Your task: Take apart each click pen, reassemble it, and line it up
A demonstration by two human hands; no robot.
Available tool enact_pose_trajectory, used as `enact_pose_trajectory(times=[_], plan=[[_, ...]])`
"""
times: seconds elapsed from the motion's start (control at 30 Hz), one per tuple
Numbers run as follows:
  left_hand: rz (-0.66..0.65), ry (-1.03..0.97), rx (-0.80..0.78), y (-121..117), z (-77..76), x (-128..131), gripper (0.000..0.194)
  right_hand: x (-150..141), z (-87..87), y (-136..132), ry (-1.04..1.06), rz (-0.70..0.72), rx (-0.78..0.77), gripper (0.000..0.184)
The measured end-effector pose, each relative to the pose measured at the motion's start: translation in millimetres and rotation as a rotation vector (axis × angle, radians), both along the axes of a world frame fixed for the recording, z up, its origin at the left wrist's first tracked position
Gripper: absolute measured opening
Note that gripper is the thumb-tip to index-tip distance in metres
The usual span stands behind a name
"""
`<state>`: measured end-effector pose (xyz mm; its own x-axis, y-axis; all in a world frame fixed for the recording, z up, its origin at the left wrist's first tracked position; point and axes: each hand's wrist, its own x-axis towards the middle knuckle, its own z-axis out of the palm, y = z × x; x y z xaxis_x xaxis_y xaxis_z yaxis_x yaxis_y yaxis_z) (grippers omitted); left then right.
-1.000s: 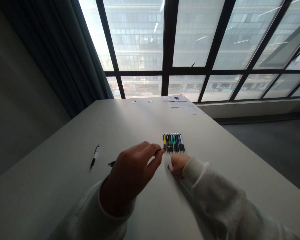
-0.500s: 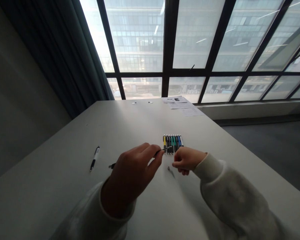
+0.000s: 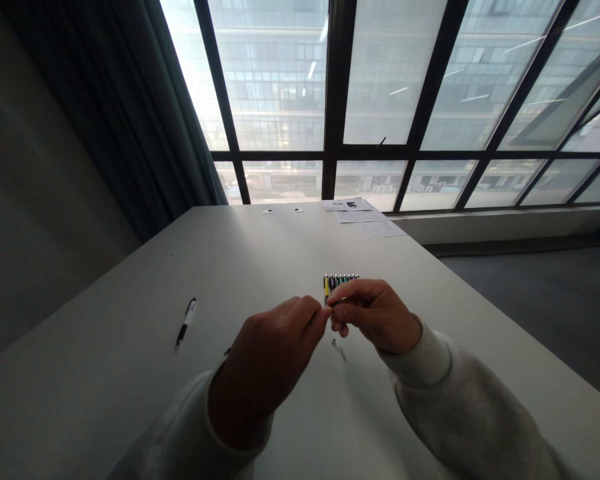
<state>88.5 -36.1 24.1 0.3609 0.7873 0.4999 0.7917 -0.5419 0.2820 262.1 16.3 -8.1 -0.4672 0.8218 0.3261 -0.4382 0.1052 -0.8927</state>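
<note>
My left hand (image 3: 275, 360) is closed in a pinch, its fingertips meeting those of my right hand (image 3: 373, 313) above the table. A slim dark pen part is between the pinched fingers, nearly all covered by them. The right hand is closed too, thumb against forefinger at that same spot; what it grips is mostly hidden. Behind it lies a row of pens (image 3: 327, 283) side by side, a yellow one at its left end, partly covered by the hand. Just below the fingers, a small metallic-looking piece (image 3: 334, 342) rests on the table.
A white-and-black pen (image 3: 185, 323) lies on the white table (image 3: 260, 267) to the left. Another dark object (image 3: 227, 351) peeks out beside the left wrist. Printed papers (image 3: 355, 217) and two small white pieces (image 3: 299, 210) lie at the far edge, by the window.
My right hand has come left and up to the left fingertips, its loose fist becoming a pinch. The slim part's silvery end, visible before, is now covered. The view has shifted slightly.
</note>
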Motion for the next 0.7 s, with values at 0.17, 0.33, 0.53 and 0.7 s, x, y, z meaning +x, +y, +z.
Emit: enact_pose_trajectory(times=[0.17,0.33,0.53,0.7], plan=[[0.028,0.0,-0.05,2,0.0,-6,0.032,26,19.2,6,0.083,-0.319,0.043,0.014],[-0.019,-0.018,-0.09,8,-0.3,-9,0.031,65,14.6,26,-0.707,-0.431,0.158,0.012],[-0.159,-0.031,-0.002,10,-5.8,-2,0.02,35,-41.6,37,-1.65,-0.047,0.025,0.015],[-0.181,0.001,0.026,13,-13.0,-3,0.033,20,-58.2,39,-1.717,-0.125,0.07,0.005]])
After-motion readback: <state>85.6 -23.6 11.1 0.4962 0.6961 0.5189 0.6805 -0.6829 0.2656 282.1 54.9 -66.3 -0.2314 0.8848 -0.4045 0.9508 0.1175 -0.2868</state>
